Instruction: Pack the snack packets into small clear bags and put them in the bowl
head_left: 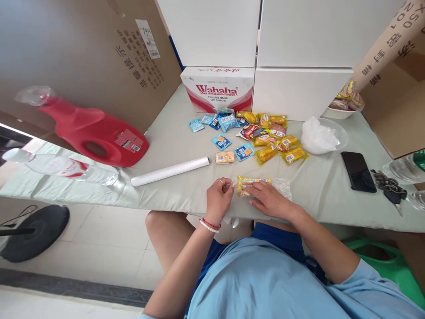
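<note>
left hand [218, 198]: at the near edge of the table [172, 146], fingers curled, thumb and fingertips pinching the left end of the clear bag [262, 185]; a beaded bracelet sits on the wrist.
right hand [269, 198]: flat, fingers together, pressing down on the clear bag just beside the left hand.
clear bag: lies at the near edge of the table, a little right of the middle, with yellow snack packets visible inside; its empty right end trails past the right hand.
snack pile [265, 133]: loose yellow, red and blue packets spread across the middle of the table, behind the hands and apart from them.
white roll [170, 171]: lies on the table left of the hands, near the front edge.
red jug [91, 130]: lies on its side at the table's left end, a clear bottle [63, 168] just in front of it.
bowl [340, 133]: holds crumpled clear plastic, right of the snack pile.
phone [358, 171]: face up towards the right end, keys [390, 188] just beside it.
wahaha box [218, 87]: stands at the far edge, beside white boxes [300, 91].
</note>
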`<state>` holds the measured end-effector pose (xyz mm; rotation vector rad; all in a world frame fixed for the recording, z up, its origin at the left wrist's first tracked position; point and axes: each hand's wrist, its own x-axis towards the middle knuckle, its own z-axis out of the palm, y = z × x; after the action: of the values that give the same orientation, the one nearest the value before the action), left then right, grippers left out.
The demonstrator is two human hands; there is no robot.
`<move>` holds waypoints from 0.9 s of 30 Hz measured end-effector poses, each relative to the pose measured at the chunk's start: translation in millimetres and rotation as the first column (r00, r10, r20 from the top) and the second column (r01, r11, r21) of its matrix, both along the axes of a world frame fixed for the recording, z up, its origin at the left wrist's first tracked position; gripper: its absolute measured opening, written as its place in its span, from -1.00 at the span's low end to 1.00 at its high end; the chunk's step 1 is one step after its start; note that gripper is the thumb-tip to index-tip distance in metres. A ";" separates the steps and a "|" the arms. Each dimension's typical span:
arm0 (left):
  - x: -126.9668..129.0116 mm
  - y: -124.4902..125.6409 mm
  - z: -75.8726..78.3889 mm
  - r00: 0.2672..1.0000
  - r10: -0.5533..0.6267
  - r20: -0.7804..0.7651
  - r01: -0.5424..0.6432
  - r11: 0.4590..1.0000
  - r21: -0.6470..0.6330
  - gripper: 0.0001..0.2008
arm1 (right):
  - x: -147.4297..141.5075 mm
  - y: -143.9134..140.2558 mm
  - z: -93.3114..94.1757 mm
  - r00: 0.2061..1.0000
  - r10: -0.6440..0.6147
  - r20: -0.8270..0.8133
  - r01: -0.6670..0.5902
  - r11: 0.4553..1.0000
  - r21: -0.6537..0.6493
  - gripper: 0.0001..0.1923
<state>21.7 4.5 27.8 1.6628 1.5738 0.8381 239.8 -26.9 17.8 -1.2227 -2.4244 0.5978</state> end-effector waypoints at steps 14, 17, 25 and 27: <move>64.8 -41.8 -21.1 0.719 -0.259 -0.645 0.462 0.872 0.164 -0.34 | 69.7 -13.1 6.7 0.665 -0.719 -0.202 0.740 0.671 0.047 -0.59; 70.2 -48.2 -25.2 0.647 -0.207 -0.734 0.462 0.872 0.161 -0.28 | 74.9 -17.8 -7.5 0.697 -0.717 -0.034 0.715 0.697 -0.052 -0.56; 71.8 -48.2 -30.2 0.566 -0.132 -0.814 0.502 0.838 0.214 -0.47 | 51.6 -7.5 24.6 0.725 -0.685 -0.078 0.652 0.718 -0.244 -0.88; 72.2 -47.8 -30.5 0.575 -0.135 -0.807 0.532 0.811 0.244 -0.52 | 32.0 9.4 32.5 0.777 -0.629 -0.022 0.610 0.762 -0.219 -0.93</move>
<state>93.9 -43.3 -2.7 2.8586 1.4929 0.2769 271.7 -17.5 50.3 -1.9118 -1.7327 0.6724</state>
